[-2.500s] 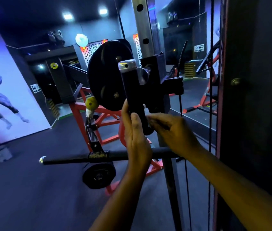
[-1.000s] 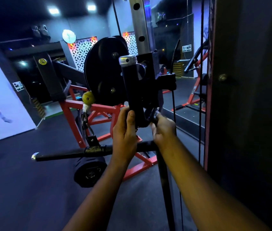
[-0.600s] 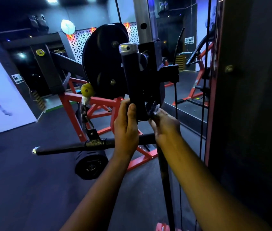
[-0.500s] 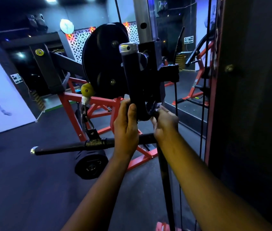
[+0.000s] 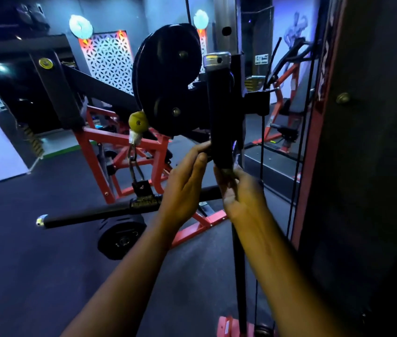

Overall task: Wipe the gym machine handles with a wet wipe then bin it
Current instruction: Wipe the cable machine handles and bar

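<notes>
We grip the upright black handle (image 5: 219,113) at frame centre.
Left hand (image 5: 182,183) pinches its base; right hand (image 5: 241,190) clutches a pale wipe (image 5: 235,159).

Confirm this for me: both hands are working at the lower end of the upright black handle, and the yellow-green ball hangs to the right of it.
One detail is wrong. In the head view the yellow-green ball hangs to the left of the upright black handle with a silver cap, not the right. The left hand and right hand are indeed at the handle's lower end.
</notes>
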`<state>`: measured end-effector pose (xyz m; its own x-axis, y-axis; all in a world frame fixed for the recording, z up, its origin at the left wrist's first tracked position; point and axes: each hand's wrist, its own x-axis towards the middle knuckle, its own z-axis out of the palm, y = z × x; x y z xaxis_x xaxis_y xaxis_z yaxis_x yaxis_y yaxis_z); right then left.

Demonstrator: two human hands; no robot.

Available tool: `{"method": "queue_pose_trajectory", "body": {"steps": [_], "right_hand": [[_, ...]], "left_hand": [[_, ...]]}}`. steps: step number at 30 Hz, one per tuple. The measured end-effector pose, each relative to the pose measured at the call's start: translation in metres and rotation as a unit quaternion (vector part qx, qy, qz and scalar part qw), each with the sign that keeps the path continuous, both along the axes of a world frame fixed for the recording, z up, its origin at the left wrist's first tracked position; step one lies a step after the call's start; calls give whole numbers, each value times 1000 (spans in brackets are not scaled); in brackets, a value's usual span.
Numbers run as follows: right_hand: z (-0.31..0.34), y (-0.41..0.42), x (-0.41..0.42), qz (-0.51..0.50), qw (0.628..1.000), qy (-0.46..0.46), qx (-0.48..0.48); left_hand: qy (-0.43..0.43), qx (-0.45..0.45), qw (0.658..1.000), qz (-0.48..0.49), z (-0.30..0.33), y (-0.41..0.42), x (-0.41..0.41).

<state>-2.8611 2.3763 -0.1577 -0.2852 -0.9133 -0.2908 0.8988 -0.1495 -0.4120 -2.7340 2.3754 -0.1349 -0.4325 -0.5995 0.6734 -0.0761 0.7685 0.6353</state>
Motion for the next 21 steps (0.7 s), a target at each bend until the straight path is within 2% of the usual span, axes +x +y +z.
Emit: {"method": "queue_pose_trajectory", "body": {"steps": [4,6,7,9,10,11,12,14,15,16,19,21], "right_hand": [[19,-18,3,-93,996,12,4],[19,-13,-1,-113,984,137,3],[15,-8,-6,-92,982,163,5],[-5,1,-6,-44,945,318,60],[-7,4,-5,-35,933,350,71],[-1,9,2,-35,939,336,59],[7,13,6,-51,959,275,37],[18,18,15,-83,995,63,-3],[25,22,21,-89,996,10,-13],[28,27,27,-99,995,1,-24],[35,49,39,-127,989,60,-36],[40,63,44,-164,976,146,-7]], "left_hand": [[-109,3,985,132,-16,-12,12],[-197,5,964,177,-20,-18,16],[-252,-7,949,189,-21,-20,18],[-350,-34,916,193,-22,-21,22],[-389,-38,900,193,-24,-22,23],[-420,-45,885,194,-26,-24,24],[-441,-57,874,196,-29,-26,23],[-451,-85,866,198,-33,-29,22],[-450,-95,866,196,-35,-31,23],[-449,-100,867,190,-35,-33,24],[-448,-109,872,168,-32,-36,27],[-442,-106,880,137,-27,-35,31]]}}
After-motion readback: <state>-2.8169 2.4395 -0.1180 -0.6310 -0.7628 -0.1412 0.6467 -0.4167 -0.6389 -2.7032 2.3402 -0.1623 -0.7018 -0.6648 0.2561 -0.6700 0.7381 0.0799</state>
